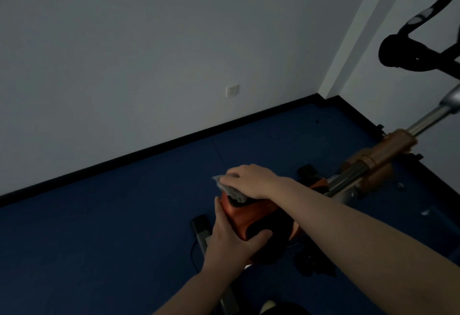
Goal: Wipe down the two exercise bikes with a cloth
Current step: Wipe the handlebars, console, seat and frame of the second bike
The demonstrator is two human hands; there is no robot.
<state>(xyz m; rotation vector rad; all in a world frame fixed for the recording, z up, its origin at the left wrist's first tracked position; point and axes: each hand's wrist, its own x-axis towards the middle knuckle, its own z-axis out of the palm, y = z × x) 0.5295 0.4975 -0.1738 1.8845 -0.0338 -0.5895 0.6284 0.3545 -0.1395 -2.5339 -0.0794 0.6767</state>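
An exercise bike stands below me, its orange and black saddle (251, 217) in the middle of the view. My left hand (231, 237) grips the saddle's left side, thumb across its top. My right hand (251, 181) lies flat on a grey cloth (232, 191) and presses it onto the saddle's far end. The bike's orange frame (388, 151) and silver post (428, 118) run up to the right toward the black handlebar (408, 53). Only one bike is in view.
Dark blue floor (112, 215) spreads to the left, bounded by a black skirting board and grey wall with a white socket (232, 90). A black pedal (200, 223) and a cable lie left of the saddle. The room corner (321, 95) is behind the bike.
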